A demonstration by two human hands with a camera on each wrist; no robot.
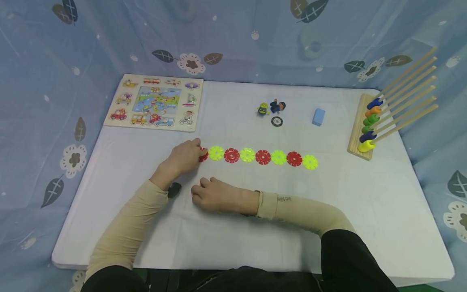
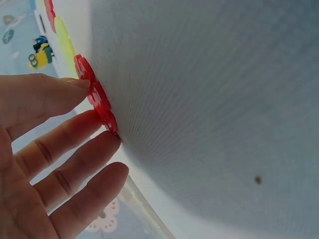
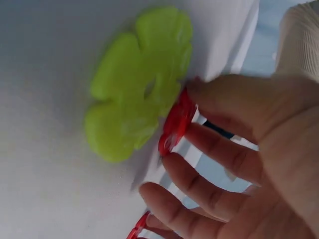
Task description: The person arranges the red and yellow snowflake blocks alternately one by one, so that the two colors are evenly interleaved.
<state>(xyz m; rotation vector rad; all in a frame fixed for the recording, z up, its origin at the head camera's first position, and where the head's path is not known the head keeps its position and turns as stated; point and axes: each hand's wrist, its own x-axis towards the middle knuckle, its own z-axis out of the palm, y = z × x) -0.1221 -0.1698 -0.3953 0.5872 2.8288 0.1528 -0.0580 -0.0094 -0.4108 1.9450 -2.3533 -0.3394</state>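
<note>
A row of red and yellow-green flower-shaped plastic discs lies edge to edge across the table. My left hand (image 1: 184, 158) is at the row's left end, its thumb and fingers pinching the red disc (image 2: 101, 99) there, beside a yellow-green disc (image 1: 216, 153). Nearer my body, my right hand (image 1: 220, 196) pinches another red disc (image 3: 177, 122) between thumb and fingers, as the right wrist view shows. A yellow-green disc (image 3: 134, 89) lies right beside that one; the right hand covers both in the head view.
At the back left lies a wooden picture puzzle (image 1: 157, 101). Two small figures (image 1: 270, 107), a black round piece (image 1: 277, 121) and a blue block (image 1: 318, 117) are behind the row. A wooden peg stand (image 1: 361, 125) with coloured beads and tall rods is at the right edge.
</note>
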